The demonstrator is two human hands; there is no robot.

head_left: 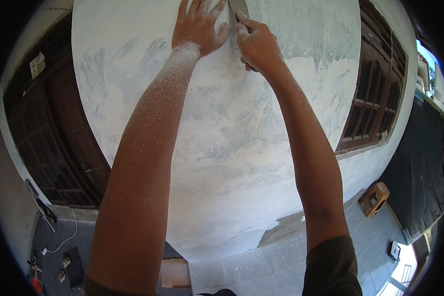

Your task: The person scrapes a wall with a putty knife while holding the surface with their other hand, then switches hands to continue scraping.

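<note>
Both arms reach up to a wall [222, 128] coated in patchy white and grey plaster. My left hand [198, 27] lies flat against it with fingers spread, and white dust covers the wrist and forearm. Close by on the right, my right hand [259, 44] is closed round the handle of a scraper [239, 7]. Its flat metal blade points upward at the wall, and the top of the blade is cut off by the frame edge. A thin crack runs down the plaster below the right hand.
A dark wooden door [59, 113] stands left, a wooden window [375, 93] right. On the tiled floor [281, 261] are a brown stool [375, 199], sandals [64, 269] and a white cable [66, 238]. A black sheet [419, 163] hangs at far right.
</note>
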